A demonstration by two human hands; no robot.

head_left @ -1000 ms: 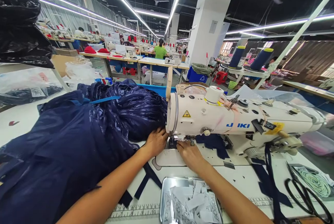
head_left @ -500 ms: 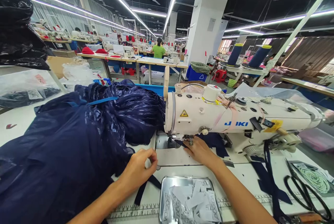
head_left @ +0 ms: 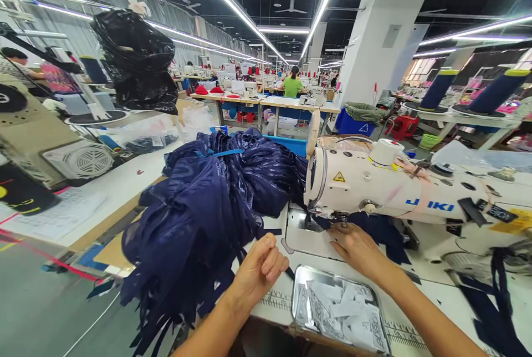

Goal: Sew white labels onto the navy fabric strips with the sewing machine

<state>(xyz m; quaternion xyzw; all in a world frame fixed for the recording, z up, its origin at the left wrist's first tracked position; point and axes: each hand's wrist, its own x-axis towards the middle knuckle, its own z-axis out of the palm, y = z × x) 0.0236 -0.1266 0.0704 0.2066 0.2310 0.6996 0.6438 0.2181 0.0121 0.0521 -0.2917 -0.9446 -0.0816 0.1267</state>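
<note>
Hands [head_left: 261, 266] withdrawn from needle [head_left: 310, 218]

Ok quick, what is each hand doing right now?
Left hand: closed, pinching a dark navy strip.
Right hand: open, flat on navy fabric by the sewing machine needle.

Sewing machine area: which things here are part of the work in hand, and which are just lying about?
In use:
left hand gripping a navy strip
right hand on the sewing machine bed
navy fabric pile

Lying about:
metal tray of labels
black bag
thread cones
</note>
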